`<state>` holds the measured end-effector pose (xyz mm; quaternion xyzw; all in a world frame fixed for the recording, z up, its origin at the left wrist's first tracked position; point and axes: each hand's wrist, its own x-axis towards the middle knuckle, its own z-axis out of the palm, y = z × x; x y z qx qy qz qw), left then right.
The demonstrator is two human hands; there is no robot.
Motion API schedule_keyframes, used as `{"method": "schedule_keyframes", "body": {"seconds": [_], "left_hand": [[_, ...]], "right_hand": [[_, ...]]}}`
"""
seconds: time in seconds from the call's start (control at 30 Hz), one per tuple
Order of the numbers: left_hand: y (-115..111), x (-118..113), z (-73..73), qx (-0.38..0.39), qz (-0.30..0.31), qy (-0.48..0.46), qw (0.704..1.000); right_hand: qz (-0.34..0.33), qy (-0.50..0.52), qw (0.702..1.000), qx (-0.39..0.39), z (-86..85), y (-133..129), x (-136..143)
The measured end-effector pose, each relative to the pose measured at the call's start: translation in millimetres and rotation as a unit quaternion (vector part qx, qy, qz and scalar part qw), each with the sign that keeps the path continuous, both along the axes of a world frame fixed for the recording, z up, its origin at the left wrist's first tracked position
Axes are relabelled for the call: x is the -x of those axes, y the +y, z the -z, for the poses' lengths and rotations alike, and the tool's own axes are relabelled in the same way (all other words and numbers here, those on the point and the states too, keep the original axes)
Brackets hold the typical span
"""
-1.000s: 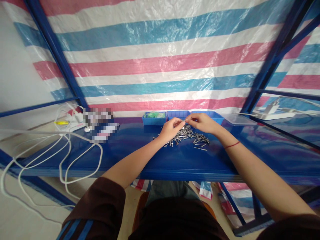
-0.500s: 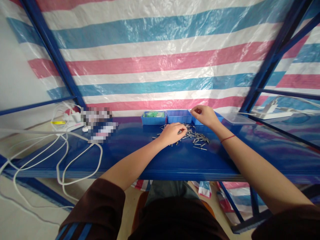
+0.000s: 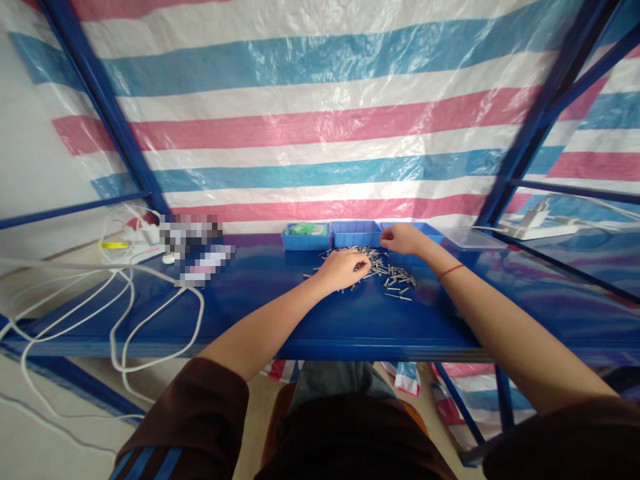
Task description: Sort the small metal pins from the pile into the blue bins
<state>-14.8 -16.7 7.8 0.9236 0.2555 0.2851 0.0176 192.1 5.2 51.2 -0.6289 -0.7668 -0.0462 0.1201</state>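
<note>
A pile of metal rivets (image 3: 399,275) with long thin pins lies on the blue tabletop (image 3: 380,323). Curled over the left side of the pile is my left hand (image 3: 344,268), its thumb and fingers brought together; whatever they hold is hidden. My right hand (image 3: 403,239) hovers above the back of the pile, fingers pinched and pointing left. No object shows at its fingertips. Just behind it stand a middle blue bin (image 3: 356,236) and a right blue bin (image 3: 425,231), the latter partly covered by the hand.
A left blue bin (image 3: 306,244) holds a green and white packet (image 3: 307,229). Right of the bins lies a clear plastic lid (image 3: 475,238). White cables (image 3: 200,313) loop over the table's left side, near a power strip (image 3: 145,252). Blue frame posts (image 3: 525,140) flank the table.
My right hand has dropped slightly from above the bins to in front of them. A small pale thing at its fingertips no longer shows. My left hand has stayed almost still.
</note>
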Motion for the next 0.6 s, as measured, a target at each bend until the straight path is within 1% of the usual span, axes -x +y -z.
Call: {"method": "schedule_keyframes", "body": {"seconds": [0.1,0.2,0.3,0.4,0.53,0.6], "left_hand": [[0.2,-0.1,0.5,0.004,-0.001,0.001,1.0],[0.0,-0.6,1.0,0.002,0.0,0.005,1.0],[0.0,-1.1,2.4,0.006,0.003,0.01,1.0],[-0.4,-1.1,3.9,0.009,0.013,0.026,1.0],[-1.8,-0.9,5.1,0.009,0.031,0.095,0.995],[-1.8,-1.4,5.7,0.005,0.032,0.111,0.993]], "right_hand": [[-0.025,0.012,0.994,0.102,1.3,-12.2,-6.8],[-0.073,0.048,0.981,0.175,-0.2,-20.4,-10.4],[-0.106,0.05,0.966,0.23,-1.8,-25.7,-10.5],[-0.095,0.032,0.969,0.225,-1.3,-27.8,-8.0],[-0.086,0.011,0.974,0.207,0.1,-27.6,-2.2],[-0.091,0.009,0.976,0.199,0.3,-27.8,0.9]]}}
